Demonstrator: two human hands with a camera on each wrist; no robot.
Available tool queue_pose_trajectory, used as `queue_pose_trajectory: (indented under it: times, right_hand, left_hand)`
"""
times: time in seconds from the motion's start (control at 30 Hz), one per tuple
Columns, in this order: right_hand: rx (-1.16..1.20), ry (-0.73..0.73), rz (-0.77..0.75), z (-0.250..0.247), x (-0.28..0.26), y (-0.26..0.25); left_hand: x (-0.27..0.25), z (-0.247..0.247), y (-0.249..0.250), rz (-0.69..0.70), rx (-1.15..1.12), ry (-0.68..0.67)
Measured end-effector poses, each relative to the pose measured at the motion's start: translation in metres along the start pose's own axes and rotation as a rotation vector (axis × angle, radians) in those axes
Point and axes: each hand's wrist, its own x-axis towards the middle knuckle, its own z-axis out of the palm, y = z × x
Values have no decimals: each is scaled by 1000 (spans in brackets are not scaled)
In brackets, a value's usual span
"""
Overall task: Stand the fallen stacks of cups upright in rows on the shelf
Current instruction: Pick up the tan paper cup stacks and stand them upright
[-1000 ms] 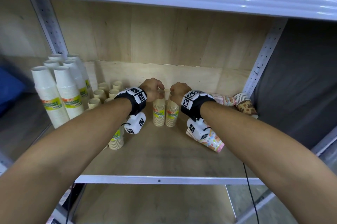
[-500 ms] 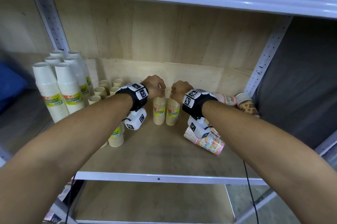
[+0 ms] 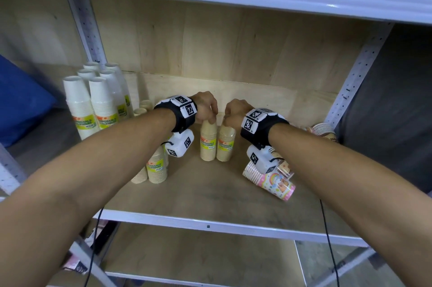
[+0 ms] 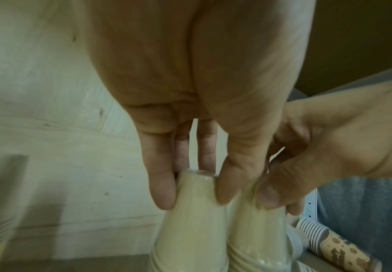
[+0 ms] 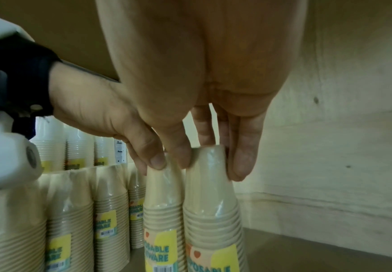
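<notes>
Since 1.0 s earlier, both hands have barely shifted. Left hand [image 3: 205, 106] and right hand [image 3: 235, 112] each pinch 1 of 2 upright beige stacks [image 3: 208, 140] mid-shelf; the patterned stacks [image 3: 271, 181] remain fallen.

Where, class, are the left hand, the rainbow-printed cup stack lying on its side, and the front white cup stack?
left hand [image 3: 205, 106]: head view, on its back.
rainbow-printed cup stack [image 3: 274, 182]: head view, printed side wall.
front white cup stack [image 3: 78, 106]: head view, upper wall.
</notes>
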Motion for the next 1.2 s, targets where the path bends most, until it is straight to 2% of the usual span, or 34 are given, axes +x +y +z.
queue_pose_trajectory:
  times: [0.43, 0.77, 0.97, 1.2]
  right_hand:
    - [-75, -244, -93, -14, -31, -60]
    - [73, -395, -227, -4, -61, -125]
    - [100, -357, -344, 15, -69, -157]
    - [49, -268, -398, 23, -71, -173]
  left_hand:
    - [-65, -34, -15, -137, -26, -245]
    - [-135, -58, -60, -285, -3, -228]
    - [-162, -56, -88, -362, 12, -200]
    - [-171, -49, -101, -390, 97, -178]
